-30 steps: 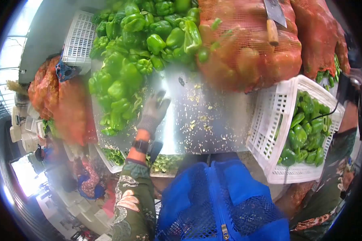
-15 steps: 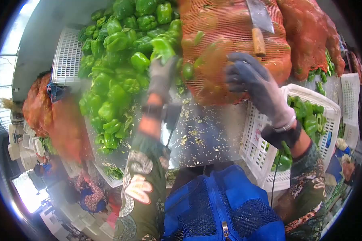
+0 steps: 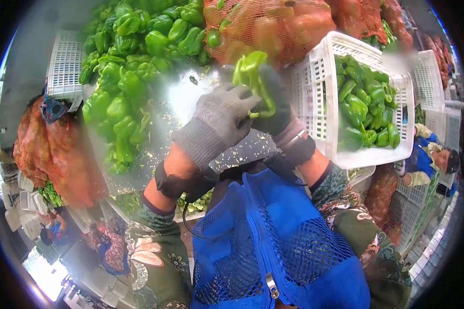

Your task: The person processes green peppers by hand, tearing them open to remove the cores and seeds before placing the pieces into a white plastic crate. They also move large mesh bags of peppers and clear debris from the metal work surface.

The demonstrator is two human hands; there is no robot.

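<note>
A green bell pepper (image 3: 253,77) is held in front of me over the metal table (image 3: 165,134); it looks opened up, with a paler inner side showing. My right hand (image 3: 279,98), in a dark glove, is closed around its back and right side, the fingers partly hidden. My left hand (image 3: 224,113), in a grey knitted glove, has its fingers bent against the pepper's lower left side, fingertips close to a small green bit. Pale seeds are scattered over the tabletop below both hands. Left of them lies a big heap of whole green peppers (image 3: 119,108).
To the right, a white plastic crate (image 3: 332,139) holds green peppers. Orange mesh sacks (image 3: 268,31) stand at the back, and another sack (image 3: 51,149) is at left beside a white crate (image 3: 64,67). A person in blue (image 3: 423,159) is at far right.
My left hand has brought a pepper from the heap to the middle, and my right hand has come down from near the sack to it. The view has shifted; the cleaver is out of sight.
</note>
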